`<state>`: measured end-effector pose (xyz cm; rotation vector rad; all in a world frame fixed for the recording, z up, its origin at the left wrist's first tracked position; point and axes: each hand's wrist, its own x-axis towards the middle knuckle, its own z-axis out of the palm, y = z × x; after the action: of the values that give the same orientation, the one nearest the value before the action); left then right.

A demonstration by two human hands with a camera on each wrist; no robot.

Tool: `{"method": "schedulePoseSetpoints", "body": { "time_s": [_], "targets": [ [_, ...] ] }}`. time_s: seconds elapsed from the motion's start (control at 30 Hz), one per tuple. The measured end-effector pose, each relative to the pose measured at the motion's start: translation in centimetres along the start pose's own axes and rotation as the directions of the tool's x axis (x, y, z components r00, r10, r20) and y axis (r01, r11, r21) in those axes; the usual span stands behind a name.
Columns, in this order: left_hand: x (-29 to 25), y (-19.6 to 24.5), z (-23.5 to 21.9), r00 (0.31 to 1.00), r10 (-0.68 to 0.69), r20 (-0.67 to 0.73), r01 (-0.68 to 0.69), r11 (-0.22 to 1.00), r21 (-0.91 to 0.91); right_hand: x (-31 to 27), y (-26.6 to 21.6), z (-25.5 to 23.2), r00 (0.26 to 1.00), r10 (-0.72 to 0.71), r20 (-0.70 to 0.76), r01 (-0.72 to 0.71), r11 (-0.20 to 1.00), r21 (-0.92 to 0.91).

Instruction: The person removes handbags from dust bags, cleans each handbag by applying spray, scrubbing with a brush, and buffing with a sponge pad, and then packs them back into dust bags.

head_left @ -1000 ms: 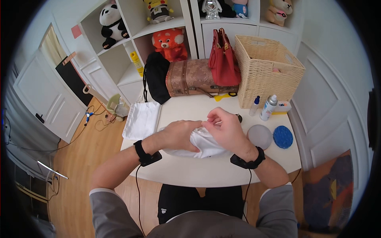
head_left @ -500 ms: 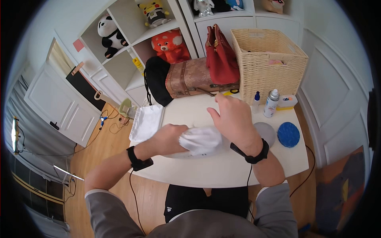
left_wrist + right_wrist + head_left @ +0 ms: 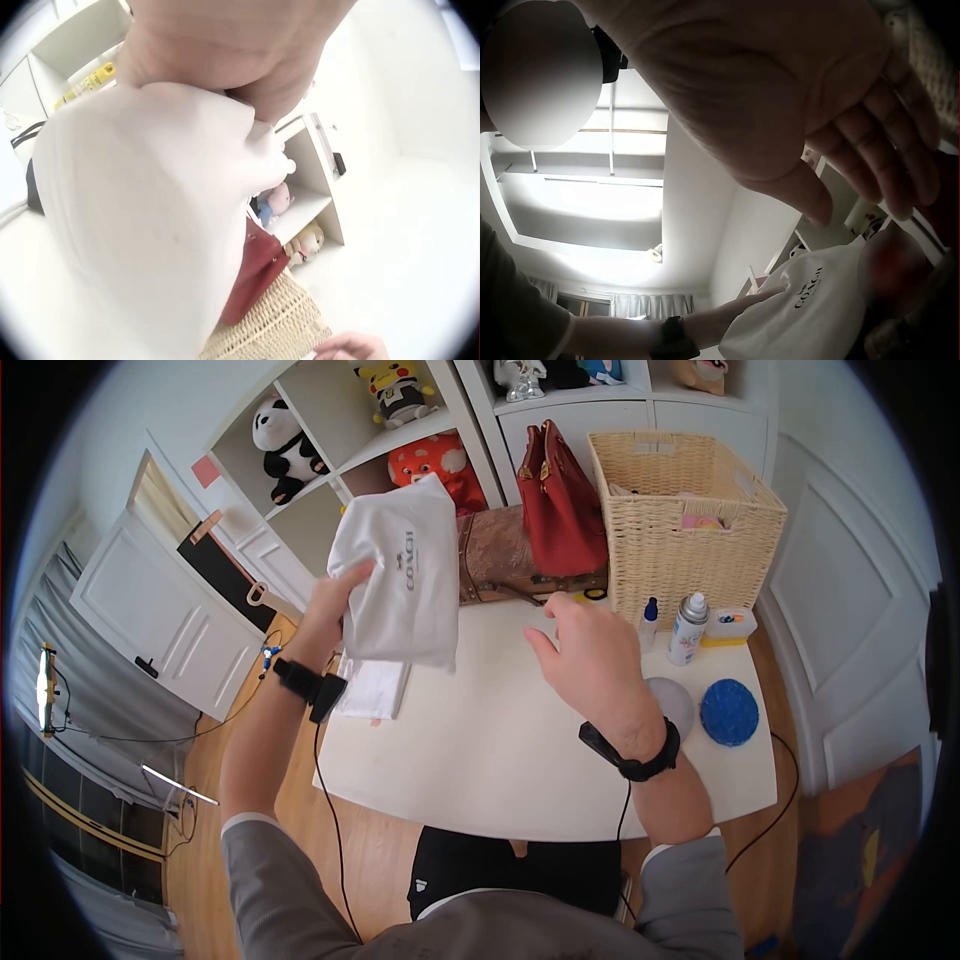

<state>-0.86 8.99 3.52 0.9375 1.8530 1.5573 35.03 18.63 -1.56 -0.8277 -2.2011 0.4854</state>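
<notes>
A white cloth dust bag (image 3: 405, 610) printed COACH is held up over the left back of the table (image 3: 480, 760). My left hand (image 3: 335, 605) grips its left side, the thumb lying on its front. In the left wrist view the bag (image 3: 150, 210) looks bulged and smooth under the hand (image 3: 217, 45). My right hand (image 3: 595, 650) hangs over the table's right half with nothing in it. Its fingers (image 3: 885, 150) are loosely extended in the right wrist view. A second white cloth bag (image 3: 372, 692) lies flat below the held one, partly covered by it.
Behind stand a brown patterned case (image 3: 495, 545), a red handbag (image 3: 562, 510) and a wicker basket (image 3: 690, 520). At right are a spray can (image 3: 687, 632), a small blue-capped bottle (image 3: 649, 625), a grey disc (image 3: 672, 705) and a blue disc (image 3: 729, 712).
My left hand has lifted the dust bag from the table's middle up and to the left, turning its printed face to view. My right hand has let go and moved right.
</notes>
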Motion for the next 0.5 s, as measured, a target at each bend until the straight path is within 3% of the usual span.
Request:
{"method": "schedulePoseSetpoints", "body": {
  "time_s": [0.07, 0.13, 0.2, 0.4, 0.47, 0.5],
  "targets": [
    [3.2, -0.4, 0.4, 0.996, -0.058, 0.066, 0.074, 0.959, -0.274, 0.1, 0.1, -0.1, 1.0, -0.014, -0.007, 0.014, 1.0, -0.003],
    [6.4, -1.0, 1.7, 0.995, -0.062, 0.084, 0.087, 0.938, -0.335, 0.2, 0.1, -0.1, 0.999, -0.03, -0.016, 0.029, 1.0, -0.01],
    [9.4, -1.9, 3.8, 0.98, -0.055, 0.193, 0.142, 0.871, -0.471, 0.2, 0.4, 0.3, 0.998, -0.045, -0.034, 0.045, 0.999, -0.002],
    [18.5, -5.9, 8.5, 0.968, -0.059, 0.243, 0.172, 0.863, -0.475, 0.4, 0.5, 0.6, 1.0, -0.022, 0.002, 0.022, 0.999, -0.045],
    [19.5, -6.2, 9.4, 0.963, -0.142, 0.228, 0.223, 0.893, -0.391, 0.7, 0.5, 0.5, 1.0, 0.0, 0.013, 0.001, 0.999, -0.053],
    [19.3, -6.8, 8.9, 0.925, -0.057, 0.376, 0.239, 0.856, -0.459, 0.8, 0.8, 0.6, 1.0, 0.013, 0.002, -0.013, 0.998, -0.056]
  ]
}}
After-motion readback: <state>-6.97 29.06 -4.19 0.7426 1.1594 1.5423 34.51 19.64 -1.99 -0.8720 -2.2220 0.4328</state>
